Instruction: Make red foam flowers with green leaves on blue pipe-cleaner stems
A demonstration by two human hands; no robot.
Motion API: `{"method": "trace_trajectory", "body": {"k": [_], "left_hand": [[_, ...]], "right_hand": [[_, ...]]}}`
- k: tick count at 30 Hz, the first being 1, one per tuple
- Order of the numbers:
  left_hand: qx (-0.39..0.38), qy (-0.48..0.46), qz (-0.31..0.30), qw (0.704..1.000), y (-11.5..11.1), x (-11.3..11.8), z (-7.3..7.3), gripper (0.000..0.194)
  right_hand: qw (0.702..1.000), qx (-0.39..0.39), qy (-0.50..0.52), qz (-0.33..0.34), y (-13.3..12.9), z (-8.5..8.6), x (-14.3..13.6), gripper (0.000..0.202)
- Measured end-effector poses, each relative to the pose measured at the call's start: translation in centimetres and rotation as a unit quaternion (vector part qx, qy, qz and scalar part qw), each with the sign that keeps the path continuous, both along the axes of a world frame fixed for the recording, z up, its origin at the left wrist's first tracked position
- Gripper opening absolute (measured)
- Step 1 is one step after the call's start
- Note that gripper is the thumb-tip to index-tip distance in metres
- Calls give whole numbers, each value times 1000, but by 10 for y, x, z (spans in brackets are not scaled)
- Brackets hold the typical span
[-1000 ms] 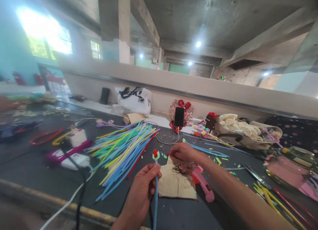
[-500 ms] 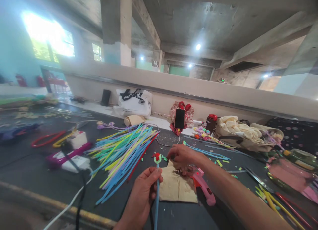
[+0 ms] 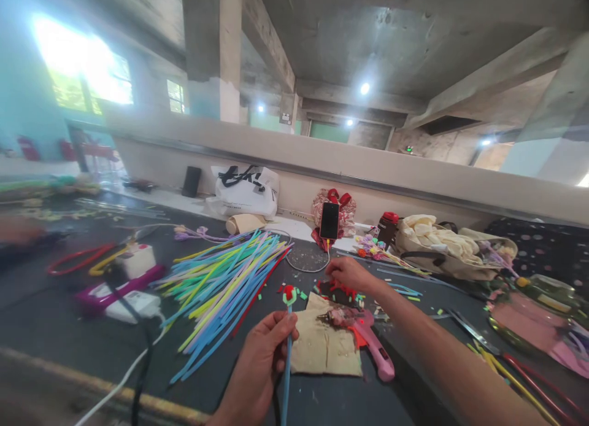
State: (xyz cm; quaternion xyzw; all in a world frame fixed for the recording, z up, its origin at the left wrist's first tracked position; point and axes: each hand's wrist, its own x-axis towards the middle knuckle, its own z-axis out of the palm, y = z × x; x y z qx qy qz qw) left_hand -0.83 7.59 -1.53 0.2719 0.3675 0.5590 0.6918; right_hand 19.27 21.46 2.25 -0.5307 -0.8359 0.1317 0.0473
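Two bare hands at a dark tabletop (image 3: pixel 322 401). Nearest: left hand (image 3: pixel 269 346), thumb and fingers closed around a slender pale-blue stick (image 3: pixel 286 380), held roughly upright, its red-and-green clustered tip (image 3: pixel 289 295) standing clear above the grip. Risk: a loosened pinch could let the stick twist, and a knock to the tip might shift its pieces. Just right, a pink plastic glue gun (image 3: pixel 370 337) lies across a tan, creased square pad (image 3: pixel 326 355); red light lit, nozzle toward the left hand. If hot, it could burn fingers drifting right; the right forearm, close by, might jog the handle. Farther, right hand (image 3: pixel 347 274), fingers curled down at a loose heap of small red and green pieces (image 3: pixel 352 294); cannot tell whether any is pinched. Careless raking could scatter them. Beyond, a thin white cable (image 3: pixel 306 270) runs to a black-screened phone (image 3: pixel 330 220); a snag might topple it.
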Motion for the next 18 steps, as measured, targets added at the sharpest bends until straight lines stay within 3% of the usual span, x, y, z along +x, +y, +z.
{"method": "trace_trajectory", "body": {"k": [8,18], "left_hand": [[8,0,-4,1000,-1,0,2,23],[8,4,-13,1000,0,-1,-2,24]], "right_hand": [[999,-8,25,-31,-4,-1,6,22],[996,-41,-57,59,-16,-6,-13,20]]}}
